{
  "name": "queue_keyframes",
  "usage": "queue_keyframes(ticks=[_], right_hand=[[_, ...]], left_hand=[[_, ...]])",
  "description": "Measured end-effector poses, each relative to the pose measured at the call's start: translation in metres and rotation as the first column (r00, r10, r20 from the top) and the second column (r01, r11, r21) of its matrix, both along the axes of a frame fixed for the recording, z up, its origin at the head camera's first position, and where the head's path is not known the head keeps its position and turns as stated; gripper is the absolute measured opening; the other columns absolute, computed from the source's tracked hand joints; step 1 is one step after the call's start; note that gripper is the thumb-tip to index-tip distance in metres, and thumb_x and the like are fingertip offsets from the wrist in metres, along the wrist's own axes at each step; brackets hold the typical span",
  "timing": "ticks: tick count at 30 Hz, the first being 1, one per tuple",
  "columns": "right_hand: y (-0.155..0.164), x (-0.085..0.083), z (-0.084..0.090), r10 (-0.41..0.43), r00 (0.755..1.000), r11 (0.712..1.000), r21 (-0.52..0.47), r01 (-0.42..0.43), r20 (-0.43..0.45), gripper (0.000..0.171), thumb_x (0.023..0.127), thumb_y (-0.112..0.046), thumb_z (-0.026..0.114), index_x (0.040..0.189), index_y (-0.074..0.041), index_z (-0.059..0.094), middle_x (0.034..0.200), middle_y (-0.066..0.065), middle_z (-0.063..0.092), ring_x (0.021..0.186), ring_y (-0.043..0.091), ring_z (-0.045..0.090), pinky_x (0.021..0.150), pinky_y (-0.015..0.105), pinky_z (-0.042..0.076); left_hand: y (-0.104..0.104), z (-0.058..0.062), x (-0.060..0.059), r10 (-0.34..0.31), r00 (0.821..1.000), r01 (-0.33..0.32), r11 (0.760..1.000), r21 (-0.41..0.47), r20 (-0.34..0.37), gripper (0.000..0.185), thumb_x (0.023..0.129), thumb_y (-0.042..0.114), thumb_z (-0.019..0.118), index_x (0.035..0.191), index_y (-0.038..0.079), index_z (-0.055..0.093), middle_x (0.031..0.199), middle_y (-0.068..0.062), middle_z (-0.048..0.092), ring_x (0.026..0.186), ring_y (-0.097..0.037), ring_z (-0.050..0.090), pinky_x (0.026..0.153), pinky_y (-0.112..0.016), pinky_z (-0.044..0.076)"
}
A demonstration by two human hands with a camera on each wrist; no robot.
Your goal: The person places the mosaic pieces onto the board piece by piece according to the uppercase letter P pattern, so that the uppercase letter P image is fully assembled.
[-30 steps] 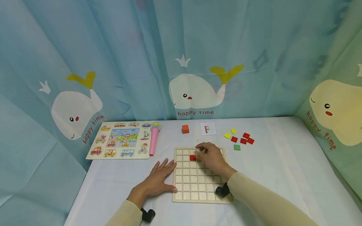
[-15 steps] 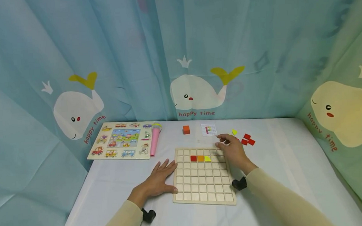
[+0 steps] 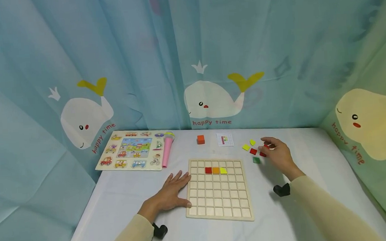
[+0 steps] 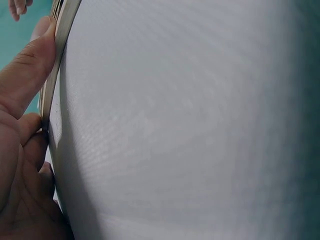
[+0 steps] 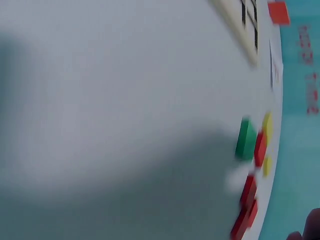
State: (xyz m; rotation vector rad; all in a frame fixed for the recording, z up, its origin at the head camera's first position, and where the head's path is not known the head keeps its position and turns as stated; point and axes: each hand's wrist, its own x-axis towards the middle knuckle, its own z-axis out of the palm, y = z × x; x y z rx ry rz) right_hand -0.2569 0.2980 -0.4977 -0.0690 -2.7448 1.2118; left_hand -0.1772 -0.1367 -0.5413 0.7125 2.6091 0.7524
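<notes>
A wooden grid board (image 3: 222, 218) lies on the table with a red tile (image 3: 208, 170), an orange tile (image 3: 216, 170) and a yellow tile (image 3: 223, 170) side by side in one row. My left hand (image 3: 169, 194) rests at its left edge, fingers spread; the left wrist view has the thumb (image 4: 30, 65) along the board's side. My right hand (image 3: 279, 157) is over the loose red tiles (image 3: 263, 153) right of the board, partly covering them. Its fingertips show at the lower right of the right wrist view, apart, with no tile between them.
Near the red tiles lie a green tile (image 3: 256, 160), another red tile (image 3: 253, 151) and two yellow pieces (image 3: 246, 147). Behind the board are an orange block (image 3: 200, 139) and a pattern card (image 3: 225, 140). A vehicle puzzle (image 3: 129, 170) and pink toy microphone (image 3: 167, 151) are back left.
My right hand has moved right, from over the board to the loose tiles, uncovering the orange and yellow tiles in the row. My left hand stays at the board's edge.
</notes>
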Motion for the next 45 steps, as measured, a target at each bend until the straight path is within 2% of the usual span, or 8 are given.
queue_keyframes(ticks=[8,12,15,17,22,29,37,45], right_hand=[[0.037,0.001,-0.006,-0.036,0.990,0.999,-0.030,0.041,0.134,0.054,0.097,-0.035,0.058,0.143,-0.009,0.047,0.141,0.022,0.046,0.122,0.039,0.040,0.089,0.044,0.044],[0.046,0.001,-0.013,-0.053,0.969,0.998,-0.002,0.055,0.242,0.054,0.098,-0.032,0.055,0.145,-0.008,0.044,0.147,0.025,0.039,0.127,0.044,0.037,0.094,0.055,0.046],[0.050,0.001,-0.020,-0.071,0.953,0.997,0.038,0.062,0.295,0.055,0.097,-0.030,0.057,0.145,-0.007,0.043,0.149,0.027,0.036,0.130,0.047,0.035,0.101,0.062,0.042],[0.051,0.000,-0.026,-0.084,0.952,0.996,0.066,0.067,0.295,0.055,0.096,-0.028,0.059,0.144,-0.006,0.045,0.148,0.028,0.037,0.130,0.047,0.035,0.102,0.064,0.039],[0.049,-0.002,-0.037,-0.105,0.968,0.986,0.149,0.072,0.227,0.048,0.093,-0.022,0.063,0.135,-0.002,0.053,0.141,0.029,0.045,0.125,0.047,0.040,0.103,0.065,0.037],[0.046,-0.005,-0.040,-0.131,0.969,0.973,0.214,0.086,0.210,0.044,0.093,-0.021,0.064,0.130,0.000,0.057,0.135,0.030,0.048,0.120,0.047,0.042,0.100,0.064,0.039],[0.046,-0.004,-0.038,-0.127,0.974,0.975,0.207,0.087,0.188,0.039,0.094,-0.021,0.061,0.126,0.002,0.059,0.130,0.030,0.051,0.117,0.047,0.046,0.097,0.063,0.041],[0.049,-0.005,-0.043,-0.152,0.963,0.984,0.122,0.127,0.222,0.044,0.097,-0.024,0.059,0.135,-0.003,0.053,0.130,0.024,0.052,0.113,0.039,0.046,0.096,0.058,0.043]], left_hand=[[0.001,0.000,0.001,-0.005,1.000,0.005,1.000,0.009,-0.009,0.104,0.074,0.057,0.076,0.156,0.020,0.024,0.164,0.005,0.018,0.154,-0.023,0.005,0.125,-0.049,-0.001],[0.001,0.000,0.000,-0.005,1.000,0.005,1.000,0.001,-0.006,0.104,0.074,0.057,0.075,0.157,0.022,0.023,0.164,0.006,0.017,0.154,-0.021,0.004,0.125,-0.047,-0.002],[0.000,0.000,0.000,-0.008,1.000,0.008,1.000,-0.002,-0.003,0.104,0.074,0.057,0.075,0.157,0.022,0.022,0.164,0.008,0.016,0.154,-0.019,0.003,0.125,-0.045,-0.003],[0.000,0.000,0.000,-0.009,1.000,0.009,1.000,0.000,-0.003,0.104,0.074,0.057,0.075,0.157,0.023,0.022,0.164,0.008,0.016,0.154,-0.019,0.002,0.125,-0.045,-0.004],[0.000,0.000,0.000,-0.017,1.000,0.017,1.000,0.010,-0.015,0.104,0.074,0.057,0.076,0.156,0.021,0.023,0.164,0.005,0.018,0.154,-0.022,0.004,0.125,-0.047,-0.003],[0.000,0.002,-0.001,-0.015,1.000,0.015,1.000,0.006,-0.020,0.103,0.074,0.057,0.075,0.156,0.020,0.024,0.164,0.006,0.018,0.154,-0.022,0.005,0.125,-0.047,-0.003],[0.000,0.000,-0.001,-0.011,1.000,0.011,1.000,0.000,-0.018,0.103,0.074,0.058,0.075,0.156,0.021,0.024,0.164,0.006,0.018,0.154,-0.021,0.004,0.125,-0.046,-0.003],[0.000,0.000,-0.001,-0.009,1.000,0.009,1.000,-0.011,-0.013,0.104,0.074,0.059,0.075,0.156,0.022,0.023,0.164,0.007,0.017,0.154,-0.020,0.004,0.125,-0.046,-0.003]])
